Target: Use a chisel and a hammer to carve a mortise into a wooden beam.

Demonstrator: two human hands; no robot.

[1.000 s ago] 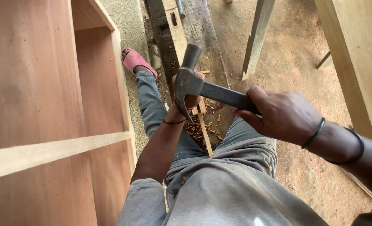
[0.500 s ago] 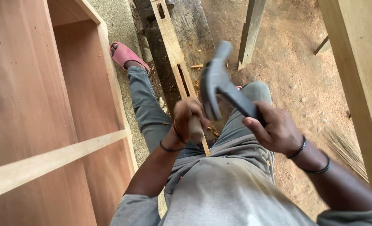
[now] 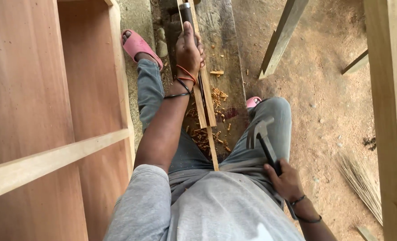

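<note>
On the plank (image 3: 227, 53), left hand (image 3: 188, 49) grips one wood strip (image 3: 206, 111); right hand (image 3: 287, 180) fingers clasp one hammer (image 3: 262, 136).

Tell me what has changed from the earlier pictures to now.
The right hand lowered the raised hammer onto the thigh. The left hand slid forward along the thin wooden strip, away from the body. The hammer stays gripped, and the wooden cabinet stays put.
</note>
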